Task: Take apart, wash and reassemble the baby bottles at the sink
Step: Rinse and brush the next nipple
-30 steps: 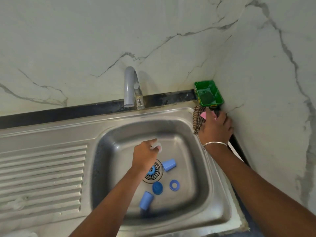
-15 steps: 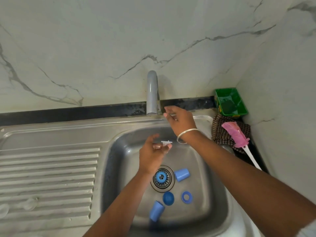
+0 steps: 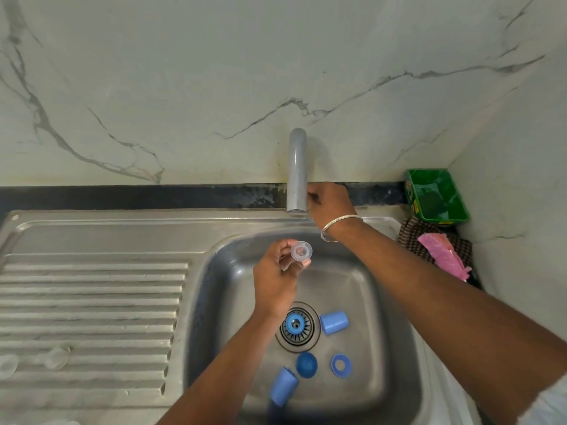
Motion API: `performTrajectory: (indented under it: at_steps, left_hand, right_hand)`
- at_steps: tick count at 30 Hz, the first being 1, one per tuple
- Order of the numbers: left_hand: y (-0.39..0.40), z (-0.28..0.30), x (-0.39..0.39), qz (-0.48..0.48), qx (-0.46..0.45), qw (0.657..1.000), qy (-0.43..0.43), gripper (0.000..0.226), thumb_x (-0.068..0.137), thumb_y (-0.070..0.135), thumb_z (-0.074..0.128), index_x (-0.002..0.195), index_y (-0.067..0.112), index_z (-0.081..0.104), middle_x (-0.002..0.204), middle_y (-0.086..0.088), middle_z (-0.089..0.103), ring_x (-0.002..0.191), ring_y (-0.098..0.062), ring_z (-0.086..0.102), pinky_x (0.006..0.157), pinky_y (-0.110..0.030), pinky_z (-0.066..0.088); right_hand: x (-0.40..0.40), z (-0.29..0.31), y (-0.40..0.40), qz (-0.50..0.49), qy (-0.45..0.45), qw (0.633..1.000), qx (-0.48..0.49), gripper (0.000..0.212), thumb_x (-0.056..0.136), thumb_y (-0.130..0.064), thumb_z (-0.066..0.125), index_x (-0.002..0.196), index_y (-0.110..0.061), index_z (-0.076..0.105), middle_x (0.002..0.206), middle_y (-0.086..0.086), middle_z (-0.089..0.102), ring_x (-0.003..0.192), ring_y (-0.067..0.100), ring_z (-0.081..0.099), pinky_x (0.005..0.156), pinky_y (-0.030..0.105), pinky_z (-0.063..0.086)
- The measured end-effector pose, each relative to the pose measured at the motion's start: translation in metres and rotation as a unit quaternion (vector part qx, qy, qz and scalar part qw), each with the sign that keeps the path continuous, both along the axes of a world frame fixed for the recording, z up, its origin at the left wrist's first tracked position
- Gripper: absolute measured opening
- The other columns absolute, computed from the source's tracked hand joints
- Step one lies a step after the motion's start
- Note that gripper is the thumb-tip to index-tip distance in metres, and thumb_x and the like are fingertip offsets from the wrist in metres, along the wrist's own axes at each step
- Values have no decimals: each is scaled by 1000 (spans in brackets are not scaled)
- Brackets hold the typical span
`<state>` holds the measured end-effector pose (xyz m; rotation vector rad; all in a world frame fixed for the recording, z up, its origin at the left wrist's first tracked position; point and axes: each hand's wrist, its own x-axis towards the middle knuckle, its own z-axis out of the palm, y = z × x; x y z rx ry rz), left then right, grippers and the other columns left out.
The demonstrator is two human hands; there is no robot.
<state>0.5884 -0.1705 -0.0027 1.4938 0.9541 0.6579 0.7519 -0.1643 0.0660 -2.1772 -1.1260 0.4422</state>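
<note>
My left hand (image 3: 276, 280) pinches a small clear bottle nipple (image 3: 301, 250) over the steel sink basin (image 3: 380, 289), just below the grey tap spout (image 3: 297, 173). Beside the spout, my right hand (image 3: 329, 204) curls its fingers round the tap handle, which is mostly hidden. On the basin floor lie blue bottle parts: a ring (image 3: 295, 323) on the drain, a cap (image 3: 334, 322) right of it, a round dome (image 3: 306, 364), a flat ring (image 3: 341, 365) and a second cap (image 3: 284, 390) at the front.
A ribbed draining board (image 3: 92, 308) spreads to the left, with two clear pieces (image 3: 33, 361) on it. In the right corner stand a green tub (image 3: 437, 194), a checked cloth (image 3: 411, 234) and a pink bottle brush (image 3: 441, 256). Marble walls close off the back and right.
My right hand left the pink brush at the corner and moved left to the tap handle. My left hand rose from the basin floor, holding the clear nipple under the spout.
</note>
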Motion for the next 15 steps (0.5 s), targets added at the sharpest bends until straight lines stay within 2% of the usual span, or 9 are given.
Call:
performTrajectory:
  at_steps: [2,3,5,7,9,13,15]
  left_hand:
    - [-1,2,0,0,-2,1000,1,31,82,2,77,105,19,67,100,8,75,98,-8,70,93,-38,56]
    - [-2,3,1,1,-4,1000,1,31,82,2,77,105,19,67,100,8,75,98,-9,70,93,-38,56]
    - [-2,4,2,2,-7,1000,0,31,82,3,78,105,20,67,100,8,75,98,-9,70,94,-39,56]
    - [-2,6,4,6,-7,1000,2,30,81,3,79,103,21,68,99,9,75,97,-8,70,93,-38,56]
    - [-1,9,6,10,-8,1000,0,31,80,2,78,102,20,67,98,8,75,95,-8,70,92,-36,57]
    - [0,11,7,22,-20,1000,-7,33,79,1,79,100,22,66,98,7,75,94,-10,70,89,-35,57]
    - [1,11,5,25,-14,1000,-7,35,78,2,80,98,27,65,98,9,75,93,-10,70,86,-33,57]
  right_hand:
    - [-1,5,-1,6,-12,1000,-17,36,94,-15,54,59,-22,54,55,-2,55,57,18,41,63,27,34]
    - [-2,8,-1,8,-18,999,-26,36,95,-15,53,60,-22,57,66,8,63,62,22,43,64,27,34]
    - [-5,15,-2,8,-32,998,-45,29,96,-15,51,73,-12,68,87,18,70,69,26,46,65,26,32]
    - [-7,19,-1,13,-50,997,-61,25,98,-16,50,92,-5,71,96,19,70,78,33,56,66,27,33]
    - [-10,20,0,22,-69,995,-75,25,98,-17,49,98,-4,71,99,19,70,88,37,61,67,28,35]
    - [-13,23,-1,30,-81,993,-80,26,99,-17,47,97,-2,69,95,18,69,87,35,62,66,29,34]
    - [-14,25,-1,40,-92,991,-93,26,100,-16,46,100,-1,68,98,19,68,92,37,62,68,30,38]
